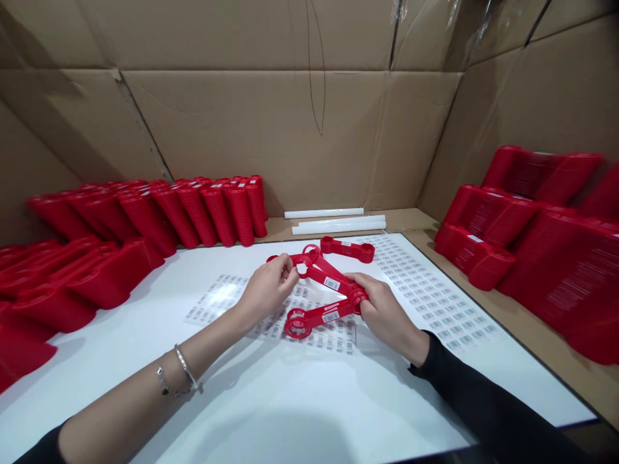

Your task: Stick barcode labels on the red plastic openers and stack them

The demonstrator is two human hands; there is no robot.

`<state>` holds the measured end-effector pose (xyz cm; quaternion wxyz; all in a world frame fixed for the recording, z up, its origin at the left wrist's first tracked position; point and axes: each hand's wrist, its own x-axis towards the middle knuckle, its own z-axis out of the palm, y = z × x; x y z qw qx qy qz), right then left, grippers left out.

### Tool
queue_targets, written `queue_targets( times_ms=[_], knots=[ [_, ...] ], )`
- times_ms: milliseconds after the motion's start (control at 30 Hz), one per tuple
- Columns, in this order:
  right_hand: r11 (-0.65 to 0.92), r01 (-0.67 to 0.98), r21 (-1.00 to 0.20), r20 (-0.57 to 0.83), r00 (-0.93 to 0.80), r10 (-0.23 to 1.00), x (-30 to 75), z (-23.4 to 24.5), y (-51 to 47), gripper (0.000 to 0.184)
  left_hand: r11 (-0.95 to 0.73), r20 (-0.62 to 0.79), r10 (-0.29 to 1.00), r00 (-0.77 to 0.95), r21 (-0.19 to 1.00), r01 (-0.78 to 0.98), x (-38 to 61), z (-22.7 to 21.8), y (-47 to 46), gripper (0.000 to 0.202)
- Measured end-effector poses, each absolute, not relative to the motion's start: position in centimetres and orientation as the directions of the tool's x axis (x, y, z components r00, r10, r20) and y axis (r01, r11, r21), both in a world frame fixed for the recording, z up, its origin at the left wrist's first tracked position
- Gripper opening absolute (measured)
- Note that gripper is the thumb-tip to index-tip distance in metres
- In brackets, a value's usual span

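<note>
My right hand (384, 312) is wrapped round the joined ends of several flat red plastic strips (320, 270), which fan out to the left. Each strip has rings at its ends, and two show a white barcode label (331, 316). Close to the upper rings, my left hand (273, 283) is closed with thumb and fingertips together; what they pinch, if anything, is hidden. Under the strips lies a clear sheet of barcode labels (220, 299). Just beyond the hands, another red strip (347, 249) with a label rests on the white tabletop (271, 393).
Stacks of red strips (213, 212) line the left and back left, with more red stacks (556, 258) at the right. A second label sheet (430, 296) lies right of my right hand. White rolls (338, 223) lie along the back by the cardboard wall (251, 129).
</note>
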<state>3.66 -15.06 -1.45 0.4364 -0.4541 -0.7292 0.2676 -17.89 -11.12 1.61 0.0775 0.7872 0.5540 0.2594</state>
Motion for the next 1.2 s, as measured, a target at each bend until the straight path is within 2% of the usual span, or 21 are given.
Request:
queue_targets(
  times_ms=[200, 300, 433, 533, 600, 700, 800, 900, 1000, 1100, 1200],
  knots=[
    [0.425, 0.444, -0.788, 0.376, -0.199, 0.905, 3.8, -1.6, -15.0, 0.056, -0.386, 0.251, 0.912, 0.324, 0.255, 0.887, -17.9, 1.3, -11.2, 0.014],
    [0.43, 0.443, -0.787, 0.385, -0.192, 0.903, 3.8, -1.6, -15.0, 0.058, -0.398, 0.262, 0.907, 0.33, 0.278, 0.874, -17.9, 1.3, -11.2, 0.014],
    [0.427, 0.444, -0.788, 0.375, -0.203, 0.904, 3.7, -1.7, -14.9, 0.061, -0.438, 0.283, 0.893, 0.349, 0.377, 0.816, -17.7, 1.4, -11.5, 0.035],
    [0.429, 0.453, -0.782, 0.378, -0.202, 0.903, 3.7, -1.8, -14.9, 0.061, -0.453, 0.321, 0.881, 0.346, 0.365, 0.814, -17.5, 1.6, -11.9, 0.043],
    [0.439, 0.446, -0.78, 0.394, -0.195, 0.898, 3.7, -1.7, -14.9, 0.061, -0.407, 0.314, 0.897, 0.31, 0.319, 0.856, -17.4, 1.7, -12.1, 0.037],
    [0.465, 0.413, -0.783, 0.429, -0.183, 0.885, 3.7, -1.5, -15.0, 0.059, -0.323, 0.211, 0.936, 0.28, 0.209, 0.923, -17.6, 1.5, -12.0, 0.017],
    [0.485, 0.392, -0.782, 0.452, -0.178, 0.874, 3.7, -1.5, -15.1, 0.06, -0.383, 0.029, 0.923, 0.384, 0.155, 0.911, -17.7, 1.2, -12.0, 0.017],
    [0.479, 0.402, -0.78, 0.452, -0.168, 0.876, 3.8, -1.5, -15.0, 0.059, -0.525, -0.094, 0.829, 0.552, 0.209, 0.825, -17.7, 1.4, -12.4, 0.016],
    [0.476, 0.391, -0.788, 0.434, -0.196, 0.879, 3.7, -1.6, -15.0, 0.058, -0.599, -0.188, 0.696, 0.693, 0.379, 0.705, -17.9, 2.7, -12.7, 0.016],
    [0.489, 0.371, -0.789, 0.425, -0.245, 0.872, 3.7, -1.6, -15.1, 0.06, -0.532, -0.268, 0.605, 0.749, 0.564, 0.632, -18.6, 4.2, -12.2, 0.023],
    [0.482, 0.364, -0.797, 0.423, -0.234, 0.875, 3.8, -1.5, -15.1, 0.062, -0.453, -0.244, 0.645, 0.725, 0.641, 0.619, -19.5, 4.3, -11.1, 0.029]
  ],
)
